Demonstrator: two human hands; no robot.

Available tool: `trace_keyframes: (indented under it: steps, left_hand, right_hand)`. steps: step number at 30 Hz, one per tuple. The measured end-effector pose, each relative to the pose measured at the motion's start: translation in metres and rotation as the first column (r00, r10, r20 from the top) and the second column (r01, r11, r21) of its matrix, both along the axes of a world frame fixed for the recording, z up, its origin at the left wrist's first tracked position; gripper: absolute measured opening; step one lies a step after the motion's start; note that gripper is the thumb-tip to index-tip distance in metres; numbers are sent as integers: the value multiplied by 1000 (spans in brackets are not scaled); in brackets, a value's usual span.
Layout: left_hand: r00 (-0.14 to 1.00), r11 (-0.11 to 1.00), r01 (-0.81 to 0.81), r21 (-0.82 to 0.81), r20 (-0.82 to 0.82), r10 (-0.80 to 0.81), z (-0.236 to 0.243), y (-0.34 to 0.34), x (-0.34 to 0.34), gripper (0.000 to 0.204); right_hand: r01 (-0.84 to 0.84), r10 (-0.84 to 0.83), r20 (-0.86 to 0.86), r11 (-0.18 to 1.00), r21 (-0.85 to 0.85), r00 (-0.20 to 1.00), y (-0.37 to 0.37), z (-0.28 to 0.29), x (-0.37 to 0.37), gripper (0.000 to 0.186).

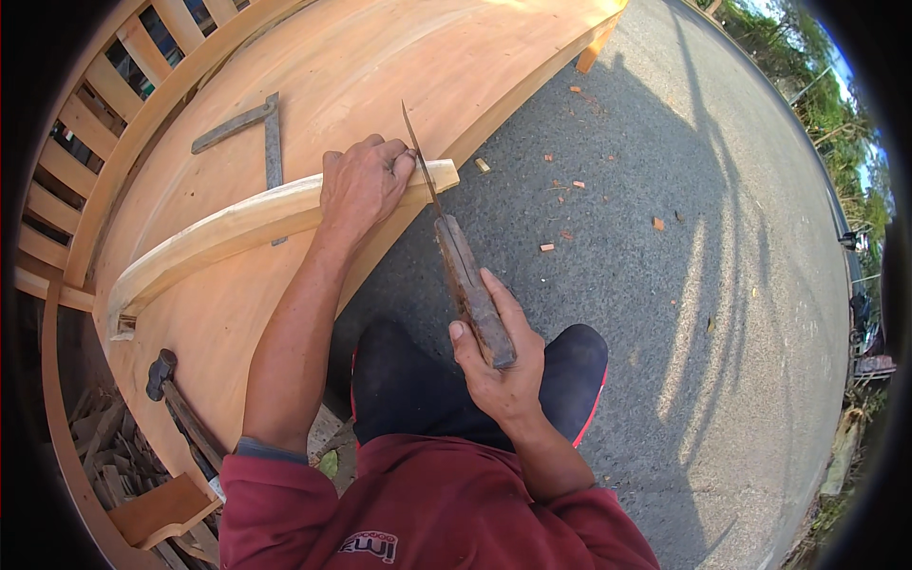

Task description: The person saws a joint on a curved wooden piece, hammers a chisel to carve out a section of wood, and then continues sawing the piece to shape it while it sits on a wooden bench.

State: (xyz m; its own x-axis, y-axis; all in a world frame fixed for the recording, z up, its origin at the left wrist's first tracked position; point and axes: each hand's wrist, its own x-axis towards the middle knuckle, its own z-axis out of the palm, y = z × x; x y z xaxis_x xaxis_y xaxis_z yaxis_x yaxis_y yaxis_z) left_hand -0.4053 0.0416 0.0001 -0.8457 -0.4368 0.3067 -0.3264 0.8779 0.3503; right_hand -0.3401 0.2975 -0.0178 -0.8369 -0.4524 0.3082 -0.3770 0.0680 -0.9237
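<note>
My right hand (503, 370) grips the worn wooden handle (465, 271) of a saw, its thin dark blade (416, 142) upright in the picture, crossing a pale wooden board (228, 228) near its right end. My left hand (370, 180) is closed on that board just left of the blade, thumb close beside it. The board lies at a slant on a large plywood surface (190, 332), its end at the edge over the pavement. A metal square (233, 126) lies beyond the board, partly under it. A hammer (180, 408) with a dark head lies on the plywood at lower left.
A slatted wooden rail (114, 85) borders the plywood at upper left. Wood scraps (104, 437) are piled below at lower left. Asphalt (693, 351) with small wood offcuts (657, 224) spreads to the right. Trees (836, 123) and objects along the roadside stand at the far right.
</note>
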Motion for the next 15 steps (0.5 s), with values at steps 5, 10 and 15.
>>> trace_keyframes:
  steps: [5,10,15]
  left_hand:
    - [1000,1000,2,-5,-16,-2,-3,0,2,35]
    - [998,1000,19,-23,-53,-20,-7,-3,2,34]
    - [1000,999,8,-38,-5,-8,-4,-2,1,34]
  right_hand:
    - [0,-1,-99,1000,-2,995,5,0,4,63]
    - [-17,17,7,1000,10,1000,-4,0,-6,64]
    - [-23,25,-82,999,32,996,-13,5,-10,65]
